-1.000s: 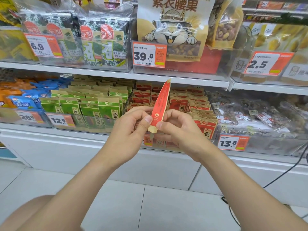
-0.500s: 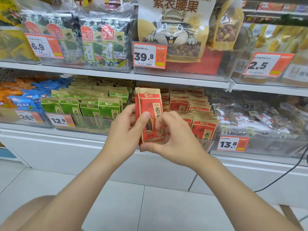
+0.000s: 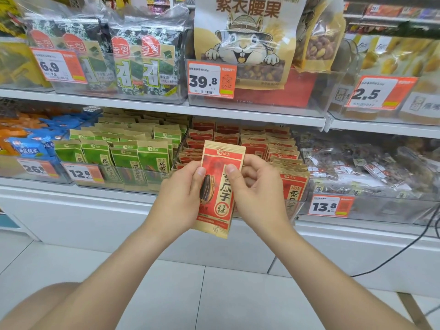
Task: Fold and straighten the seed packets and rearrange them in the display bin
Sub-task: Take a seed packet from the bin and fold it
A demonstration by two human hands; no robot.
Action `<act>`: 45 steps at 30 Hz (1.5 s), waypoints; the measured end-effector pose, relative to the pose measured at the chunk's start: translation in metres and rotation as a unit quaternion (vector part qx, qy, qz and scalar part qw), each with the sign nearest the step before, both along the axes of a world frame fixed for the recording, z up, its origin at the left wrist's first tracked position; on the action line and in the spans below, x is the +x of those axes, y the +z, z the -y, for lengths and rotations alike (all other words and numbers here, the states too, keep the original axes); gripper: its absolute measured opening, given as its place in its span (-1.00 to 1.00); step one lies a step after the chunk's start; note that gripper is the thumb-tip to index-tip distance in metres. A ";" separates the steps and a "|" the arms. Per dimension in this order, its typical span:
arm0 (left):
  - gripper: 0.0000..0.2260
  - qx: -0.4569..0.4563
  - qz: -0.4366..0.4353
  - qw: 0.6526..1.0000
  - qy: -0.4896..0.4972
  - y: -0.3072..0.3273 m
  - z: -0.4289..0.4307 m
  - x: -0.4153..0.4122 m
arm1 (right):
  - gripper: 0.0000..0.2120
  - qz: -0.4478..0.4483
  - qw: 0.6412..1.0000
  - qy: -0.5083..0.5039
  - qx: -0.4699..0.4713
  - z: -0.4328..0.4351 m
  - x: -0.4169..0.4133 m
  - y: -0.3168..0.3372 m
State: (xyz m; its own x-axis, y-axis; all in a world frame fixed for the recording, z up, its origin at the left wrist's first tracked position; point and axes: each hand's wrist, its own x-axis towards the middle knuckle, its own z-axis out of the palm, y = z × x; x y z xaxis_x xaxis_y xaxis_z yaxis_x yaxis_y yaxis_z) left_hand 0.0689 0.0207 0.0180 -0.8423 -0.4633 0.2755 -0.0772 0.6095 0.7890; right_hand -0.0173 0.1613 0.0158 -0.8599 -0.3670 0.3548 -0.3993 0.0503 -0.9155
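Both hands pinch one red seed packet (image 3: 220, 186) upright between them, left hand (image 3: 179, 198) on its left edge, right hand (image 3: 257, 196) on its right. Just behind the hands, the clear display bin (image 3: 296, 206) holds more red packets (image 3: 259, 144), apparently in rows.

Access to the display bin (image 3: 298, 207): open air lies before the shelving, above the tiled floor (image 3: 214, 294), and a low gap runs between the tops of the red packets (image 3: 259, 144) and the upper shelf (image 3: 238, 113). The bin's clear front wall and the green packets (image 3: 152, 158) just beside on the left bound the way in; the held packet (image 3: 221, 186), gripped by left hand (image 3: 178, 198) and right hand (image 3: 257, 194), stands before the bin's left front
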 end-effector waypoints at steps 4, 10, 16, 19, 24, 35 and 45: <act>-0.65 0.084 -0.008 0.996 0.023 -0.001 -0.002 -0.003 | -0.95 -0.125 0.991 -0.016 0.048 -0.001 0.004 -0.004; -0.72 0.284 -0.060 0.955 0.055 0.006 0.000 -0.003 | -0.85 -0.004 0.989 0.144 -0.013 0.000 0.012 -0.001; -0.84 0.386 -0.082 0.918 0.035 0.008 0.001 -0.002 | -0.76 0.171 0.966 0.169 -0.092 0.000 0.011 -0.001; -0.84 0.327 -0.070 0.942 0.000 0.012 -0.002 0.001 | -0.66 0.222 0.951 0.183 -0.113 0.002 0.010 -0.003; -0.66 0.308 -0.063 0.948 -0.052 0.015 -0.008 0.001 | -0.73 0.240 0.947 0.157 -0.146 0.010 0.017 -0.009; -0.70 0.213 -0.044 0.973 -0.075 0.008 -0.014 0.002 | -0.94 -0.160 0.987 -0.006 0.032 0.007 0.023 -0.008; -0.70 0.308 -0.092 0.947 -0.009 0.007 -0.018 -0.006 | -0.70 0.048 0.995 0.018 0.089 0.012 0.017 -0.005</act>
State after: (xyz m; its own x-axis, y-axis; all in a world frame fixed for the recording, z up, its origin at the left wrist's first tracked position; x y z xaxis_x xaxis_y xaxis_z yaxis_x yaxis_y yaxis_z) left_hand 0.0626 0.0390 0.0246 -0.8157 -0.5698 0.1001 0.1019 0.0289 0.9944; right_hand -0.0007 0.1493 0.0107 -0.8719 -0.4481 0.1975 -0.3142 0.2026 -0.9275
